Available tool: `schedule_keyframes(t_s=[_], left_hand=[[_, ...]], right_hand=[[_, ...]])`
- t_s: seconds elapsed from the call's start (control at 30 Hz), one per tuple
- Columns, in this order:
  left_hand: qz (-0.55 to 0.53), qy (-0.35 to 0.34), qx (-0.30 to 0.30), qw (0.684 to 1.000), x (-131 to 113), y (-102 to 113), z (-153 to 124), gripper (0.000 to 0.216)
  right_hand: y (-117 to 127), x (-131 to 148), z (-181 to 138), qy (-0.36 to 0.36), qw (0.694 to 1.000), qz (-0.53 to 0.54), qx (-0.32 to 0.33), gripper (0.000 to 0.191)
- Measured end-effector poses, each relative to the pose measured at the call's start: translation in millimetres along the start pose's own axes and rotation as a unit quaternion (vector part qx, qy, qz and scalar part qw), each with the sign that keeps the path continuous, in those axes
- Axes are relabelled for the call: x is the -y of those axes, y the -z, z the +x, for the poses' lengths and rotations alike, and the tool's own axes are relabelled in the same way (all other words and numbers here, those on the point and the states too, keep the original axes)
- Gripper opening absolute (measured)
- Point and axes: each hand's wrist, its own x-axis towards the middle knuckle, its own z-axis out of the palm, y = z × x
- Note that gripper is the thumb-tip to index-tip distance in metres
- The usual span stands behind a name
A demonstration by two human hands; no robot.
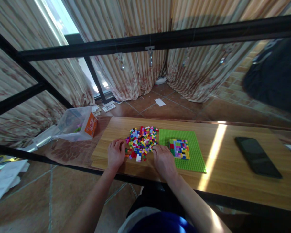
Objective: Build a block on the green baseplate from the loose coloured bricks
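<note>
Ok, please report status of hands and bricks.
Left hand, left of brick pile. Right hand, pile's right side, hiding corner of green baseplate. Brick block on baseplate.

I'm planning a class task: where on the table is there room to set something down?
Widest: between green baseplate and phone, crossed by a sunlit strip. Smaller: beyond the left hand, left of the loose bricks. Crowded: around the right hand, with bricks and baseplate close together.

Brick pile [143,141] left of baseplate [196,154], phone [257,158] farther right, on table [232,139].
</note>
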Motion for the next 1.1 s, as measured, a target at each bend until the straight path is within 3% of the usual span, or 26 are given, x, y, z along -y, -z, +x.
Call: schedule_keyframes(t_s=[0.37, 0.63, 0.77, 0.87, 1.0, 1.1], left_hand=[[0.006, 0.007, 0.005, 1.0, -0.4, 0.3, -0.2, 0.027], [0.005, 0.001, 0.007, 1.0, -0.2, 1.5, 0.9, 0.028], [-0.002, -0.005, 0.004, 1.0, -0.2, 1.7, 1.3, 0.028], [0.0, -0.003, 0.005, 1.0, -0.5, 2.0, 1.6, 0.028], [0.003, -0.002, 0.005, 1.0, -0.6, 1.9, 2.1, 0.03], [0.004, -0.003, 0.004, 1.0, -0.5, 1.9, 2.3, 0.029]], right_hand=[[-8.4, 9.0, -7.3, 0.019, 0.998, -0.05, 0.037, 0.026], [2.5, 3.0, -24.0, -0.051, 0.993, 0.096, -0.053, 0.019], [26.4, -20.4, -41.2, -0.094, 0.963, 0.204, -0.15, 0.019], [41.3, -51.1, -53.7, -0.171, 0.935, 0.239, -0.198, 0.02], [50.2, -86.5, -63.2, -0.271, 0.911, 0.234, -0.203, 0.027], [51.5, -96.3, -61.5, -0.292, 0.914, 0.211, -0.185, 0.031]])
